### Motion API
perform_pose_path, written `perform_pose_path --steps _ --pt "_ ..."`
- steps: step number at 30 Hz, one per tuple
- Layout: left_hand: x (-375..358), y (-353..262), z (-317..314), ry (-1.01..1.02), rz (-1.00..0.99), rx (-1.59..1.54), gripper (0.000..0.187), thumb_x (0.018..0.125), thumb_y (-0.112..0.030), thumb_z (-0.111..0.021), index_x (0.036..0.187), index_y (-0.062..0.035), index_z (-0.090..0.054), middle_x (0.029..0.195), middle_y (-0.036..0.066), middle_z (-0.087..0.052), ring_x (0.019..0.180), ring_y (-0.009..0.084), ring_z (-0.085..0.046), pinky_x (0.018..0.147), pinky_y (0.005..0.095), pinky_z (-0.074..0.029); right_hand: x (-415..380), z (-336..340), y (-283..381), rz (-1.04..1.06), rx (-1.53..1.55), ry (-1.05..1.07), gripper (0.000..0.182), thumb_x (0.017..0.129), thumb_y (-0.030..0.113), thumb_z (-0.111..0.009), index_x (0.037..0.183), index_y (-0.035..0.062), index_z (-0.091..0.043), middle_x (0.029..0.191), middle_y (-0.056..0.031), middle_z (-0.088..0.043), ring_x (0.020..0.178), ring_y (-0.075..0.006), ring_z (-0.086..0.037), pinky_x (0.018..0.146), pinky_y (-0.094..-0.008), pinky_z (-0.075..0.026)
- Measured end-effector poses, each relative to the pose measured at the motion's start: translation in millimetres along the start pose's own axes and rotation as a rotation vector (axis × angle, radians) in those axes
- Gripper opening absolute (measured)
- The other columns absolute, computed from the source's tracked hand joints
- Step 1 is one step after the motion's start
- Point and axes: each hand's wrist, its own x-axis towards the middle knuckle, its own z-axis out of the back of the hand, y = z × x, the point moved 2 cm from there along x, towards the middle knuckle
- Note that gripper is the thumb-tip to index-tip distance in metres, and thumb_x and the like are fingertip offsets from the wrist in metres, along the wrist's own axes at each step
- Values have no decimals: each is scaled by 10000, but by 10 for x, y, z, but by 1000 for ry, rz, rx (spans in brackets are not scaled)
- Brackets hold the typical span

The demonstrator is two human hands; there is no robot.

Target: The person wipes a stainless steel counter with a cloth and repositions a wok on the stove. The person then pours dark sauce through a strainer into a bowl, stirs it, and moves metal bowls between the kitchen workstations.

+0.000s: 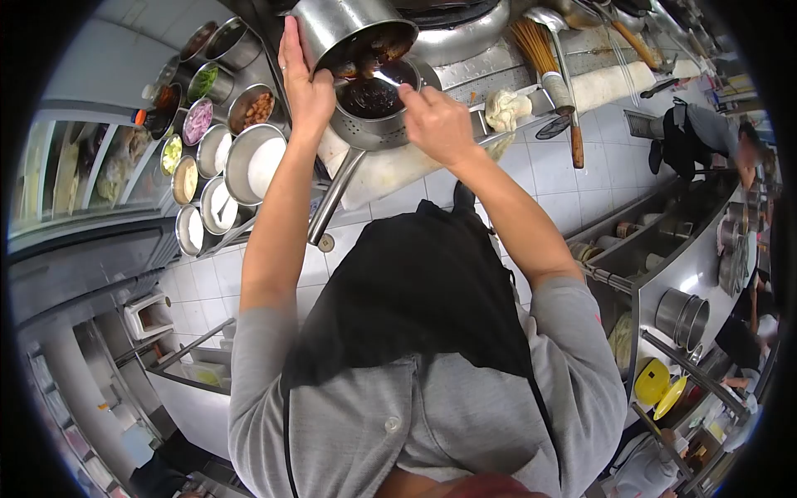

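Observation:
My left hand [306,93] grips a steel pot [336,31] by its side and rim, tipping it on its side. Dark brown sauce coats the inside of this pot. My right hand [440,123] is closed on a shiny metal spoon [387,79], its head at the tilted pot's mouth. Directly below, a second steel pot [375,131] contains dark, glossy sauce [370,101]. Small holes show around its base, and a long metal handle [338,196] sticks out towards me.
Left of my arm stand several steel containers of white powder [264,166], chopped red onion [198,121] and brown cubes [258,109]. A bamboo brush [540,58] and a ladle [545,18] lie on the right. A crumpled cloth [507,109] sits by my right hand. Another person [706,133] stands further right.

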Motion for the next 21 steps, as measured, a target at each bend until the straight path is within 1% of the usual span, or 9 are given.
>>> perform_pose_path --steps 3,4,7,8,15,16,17,19,21 --pt "-26 -25 19 -3 -30 46 907 710 136 -456 1572 -92 -291 1548 222 -356 1461 386 -298 1199 400 -249 94 90 -96 -152 135 -9 196 841 84 -617 1022 48 -685 742 -130 -657 627 -332 -659 568 -420 -550" --pt "-60 -45 10 -2 -40 48 903 715 142 -455 1571 -94 -293 1547 224 -357 1466 392 -289 1197 404 -250 160 52 -135 -194 209 -33 174 868 91 -602 1022 46 -670 792 -170 -691 678 -361 -675 599 -450 -553" --pt "-77 -74 -41 -23 -140 63 904 723 157 -452 1573 -105 -292 1545 235 -358 1478 399 -270 1196 414 -250 103 -30 -184 -248 220 103 171 876 95 -605 1029 53 -668 813 -183 -700 706 -375 -683 623 -466 -552" --pt "-73 -73 -43 -34 -122 51 895 735 161 -456 1572 -111 -296 1542 246 -360 1476 405 -273 1194 420 -253 10 -25 -150 -229 244 120 110 892 81 -625 971 35 -687 833 -187 -714 693 -382 -693 629 -431 -542" --pt "-114 11 -38 -48 -105 77 916 722 161 -463 1577 -119 -292 1544 229 -361 1460 387 -305 1189 407 -267 135 42 -186 -232 286 65 91 880 48 -632 939 14 -692 899 -214 -723 739 -348 -714 632 -400 -556" --pt "-103 -3 -61 -61 -118 76 936 699 164 -460 1578 -105 -288 1540 202 -379 1444 364 -330 1190 396 -266 96 -27 -244 -205 278 63 170 844 86 -641 1000 63 -706 794 -172 -703 689 -366 -687 621 -439 -560" --pt "-81 -16 -68 -77 -132 76 956 675 168 -457 1579 -90 -283 1536 174 -397 1429 341 -356 1191 385 -266 10 -29 -249 -192 265 90 166 845 82 -640 995 63 -707 788 -173 -701 683 -366 -684 616 -435 -559" --pt "-70 43 -50 -68 -114 72 919 726 157 -470 1579 -136 -294 1556 229 -340 1454 381 -325 1180 400 -287 -119 43 -207 -153 241 147 157 847 73 -637 986 62 -709 775 -173 -696 673 -367 -678 607 -428 -557" --pt "-81 54 -23 -59 -94 69 897 757 149 -478 1579 -161 -300 1567 254 -313 1468 400 -308 1175 405 -297 -56 128 -169 -207 262 99 148 848 75 -642 977 55 -711 769 -176 -690 668 -372 -672 598 -422 -547"
